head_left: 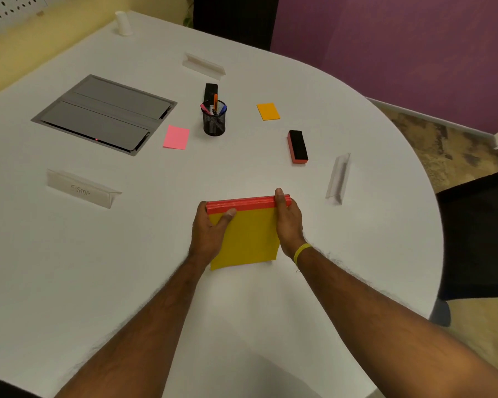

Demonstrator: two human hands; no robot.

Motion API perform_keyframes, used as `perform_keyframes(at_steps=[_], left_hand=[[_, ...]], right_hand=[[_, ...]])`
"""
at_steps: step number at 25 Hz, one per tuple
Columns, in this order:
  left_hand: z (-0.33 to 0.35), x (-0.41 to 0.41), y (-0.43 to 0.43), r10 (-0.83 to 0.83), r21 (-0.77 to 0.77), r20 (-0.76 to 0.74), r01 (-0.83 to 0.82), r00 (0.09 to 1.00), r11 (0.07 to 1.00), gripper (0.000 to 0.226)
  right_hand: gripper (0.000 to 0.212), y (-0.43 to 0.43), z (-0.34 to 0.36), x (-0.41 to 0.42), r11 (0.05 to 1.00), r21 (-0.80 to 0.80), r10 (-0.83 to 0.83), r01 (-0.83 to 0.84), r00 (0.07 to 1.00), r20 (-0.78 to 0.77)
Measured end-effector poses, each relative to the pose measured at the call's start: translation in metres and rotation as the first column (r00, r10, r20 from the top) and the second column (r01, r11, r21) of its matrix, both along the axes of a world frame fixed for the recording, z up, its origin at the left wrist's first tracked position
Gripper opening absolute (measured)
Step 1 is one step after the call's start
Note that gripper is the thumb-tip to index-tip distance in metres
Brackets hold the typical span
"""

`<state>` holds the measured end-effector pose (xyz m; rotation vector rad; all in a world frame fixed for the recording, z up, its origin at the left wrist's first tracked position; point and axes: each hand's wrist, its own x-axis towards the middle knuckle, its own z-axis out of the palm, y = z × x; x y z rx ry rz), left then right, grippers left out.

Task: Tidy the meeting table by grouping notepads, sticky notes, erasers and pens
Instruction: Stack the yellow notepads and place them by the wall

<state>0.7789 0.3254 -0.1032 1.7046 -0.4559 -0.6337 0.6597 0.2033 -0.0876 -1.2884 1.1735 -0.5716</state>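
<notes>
A stack of yellow notepads [249, 237] with red top bindings lies on the white table [98, 268], near its middle front. My left hand [209, 234] grips its left edge, thumb on the cover. My right hand [288, 222] grips its right edge at the binding. Farther back stand a black mesh pen cup [214, 120] holding several pens, a pink sticky pad [176, 137], an orange sticky pad [268, 111], a black-and-red eraser [297, 146] and a second black eraser [211, 91] behind the cup.
A grey flip-lid cable box [104, 113] is set into the table at the left. Three clear name stands sit around: near left [81, 189], far middle [204, 65], right [338, 178]. A white cup [123, 23] stands far back. A dark chair [477, 234] is at the right edge.
</notes>
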Motion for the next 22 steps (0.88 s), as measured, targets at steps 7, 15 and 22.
perform_keyframes(at_steps=[7,15,22], left_hand=[[0.051,0.021,0.040,0.001,-0.092,-0.134,-0.013,0.991,0.996,0.034],[0.106,0.001,0.128,0.009,0.019,-0.090,-0.007,0.996,1.000,0.050],[0.099,-0.021,0.249,-0.082,0.141,0.058,0.073,0.995,0.987,0.039]], right_hand=[[0.038,0.033,0.020,-0.035,0.932,-0.001,0.362,-0.362,0.932,0.027],[0.033,0.116,0.035,-0.061,0.919,-0.011,0.389,-0.394,0.902,0.188],[0.026,0.200,0.068,-0.031,0.950,0.095,0.255,-0.298,0.914,0.317]])
